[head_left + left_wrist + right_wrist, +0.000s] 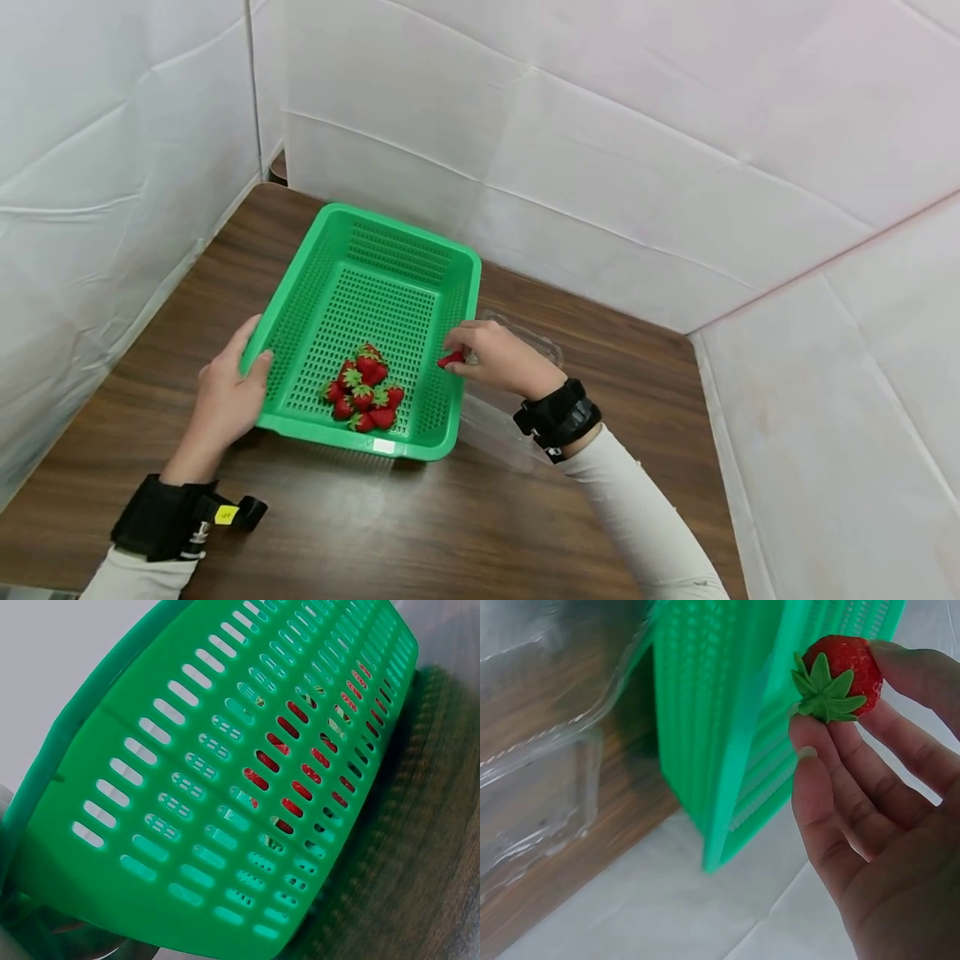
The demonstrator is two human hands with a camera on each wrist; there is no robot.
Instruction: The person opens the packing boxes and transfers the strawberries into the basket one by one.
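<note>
Pinching a strawberry (840, 671) at the fingertips (814, 750), right hand (498, 358) hovers at the green basket's (300, 287) right rim. Risk: a shallow grip could let it slip outside the basket onto the clear clamshell (540, 765). Left hand (225, 400) grips the basket's left rim; the berry pile (363, 387) lies inside.

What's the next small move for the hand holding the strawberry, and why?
Probably move the right hand slightly inward and lower the strawberry into the green basket. It is pinched at the basket's right rim, the left hand grips the opposite side, and other strawberries already lie inside.
</note>
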